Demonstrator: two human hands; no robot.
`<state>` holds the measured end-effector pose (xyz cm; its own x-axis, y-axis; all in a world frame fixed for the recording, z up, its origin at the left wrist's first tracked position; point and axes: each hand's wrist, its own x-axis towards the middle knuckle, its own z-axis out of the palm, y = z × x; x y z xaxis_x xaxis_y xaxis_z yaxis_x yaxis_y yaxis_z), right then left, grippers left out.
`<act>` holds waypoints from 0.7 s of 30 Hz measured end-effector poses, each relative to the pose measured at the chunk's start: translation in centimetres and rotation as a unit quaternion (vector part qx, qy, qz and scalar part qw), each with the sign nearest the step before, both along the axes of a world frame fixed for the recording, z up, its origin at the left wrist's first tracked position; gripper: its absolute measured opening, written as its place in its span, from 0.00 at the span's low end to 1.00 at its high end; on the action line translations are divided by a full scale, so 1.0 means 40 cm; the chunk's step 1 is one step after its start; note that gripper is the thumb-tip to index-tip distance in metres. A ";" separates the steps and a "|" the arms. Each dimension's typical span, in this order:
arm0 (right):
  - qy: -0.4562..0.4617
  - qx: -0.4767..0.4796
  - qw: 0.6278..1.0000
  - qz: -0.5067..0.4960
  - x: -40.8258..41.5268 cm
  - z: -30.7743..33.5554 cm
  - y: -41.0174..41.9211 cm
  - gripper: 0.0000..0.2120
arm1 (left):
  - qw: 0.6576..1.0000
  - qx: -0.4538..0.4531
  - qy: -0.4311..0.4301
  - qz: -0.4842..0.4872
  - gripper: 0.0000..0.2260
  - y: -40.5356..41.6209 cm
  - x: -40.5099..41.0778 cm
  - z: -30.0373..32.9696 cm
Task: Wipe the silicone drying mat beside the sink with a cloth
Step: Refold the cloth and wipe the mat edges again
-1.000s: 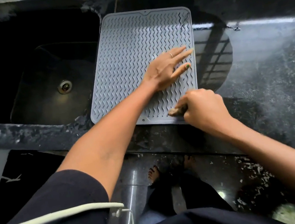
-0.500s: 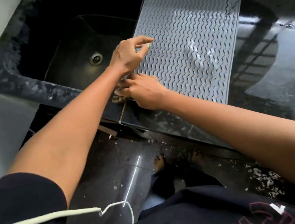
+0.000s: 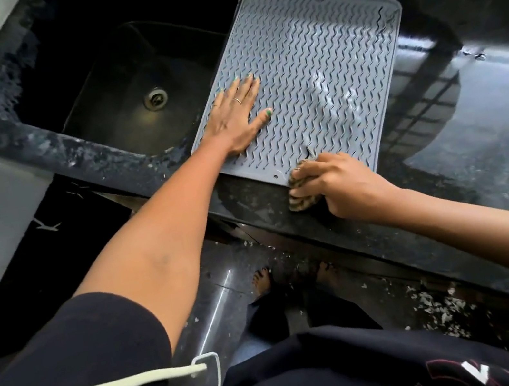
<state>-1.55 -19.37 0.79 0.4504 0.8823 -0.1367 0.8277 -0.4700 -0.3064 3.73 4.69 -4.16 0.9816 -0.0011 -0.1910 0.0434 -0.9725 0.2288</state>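
Note:
The grey silicone drying mat with wavy ridges lies on the black counter, just right of the sink. My left hand rests flat on the mat's near left part, fingers straight and spread. My right hand grips a small bunched brownish cloth at the mat's near edge, where the mat meets the counter. Most of the cloth is hidden under my fingers. A wet streak shines on the mat's right half.
A dark sink with a round drain sits left of the mat. Glossy black counter stretches to the right. The counter's front edge runs just below my right hand. My bare feet stand on the littered floor.
My left hand has gone from curled at the mat's near left corner to flat on the mat. My right hand has slid the cloth rightward along the near edge.

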 end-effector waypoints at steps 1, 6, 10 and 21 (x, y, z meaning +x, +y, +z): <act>-0.001 -0.013 1.000 0.000 0.000 0.009 -0.020 0.24 | 1.000 0.001 0.001 0.005 0.29 -0.002 -0.001 0.002; 0.022 0.021 0.999 -0.027 0.046 0.056 0.011 0.23 | 0.999 -0.003 -0.034 0.021 0.27 -0.077 0.005 0.005; -0.038 0.007 0.999 -0.010 0.050 0.010 0.048 0.27 | 0.999 0.021 -0.017 -0.024 0.26 -0.134 0.020 -0.005; -0.055 0.018 0.998 -0.012 0.011 0.006 -0.130 0.24 | 0.999 0.025 -0.016 -0.017 0.27 -0.129 0.007 -0.001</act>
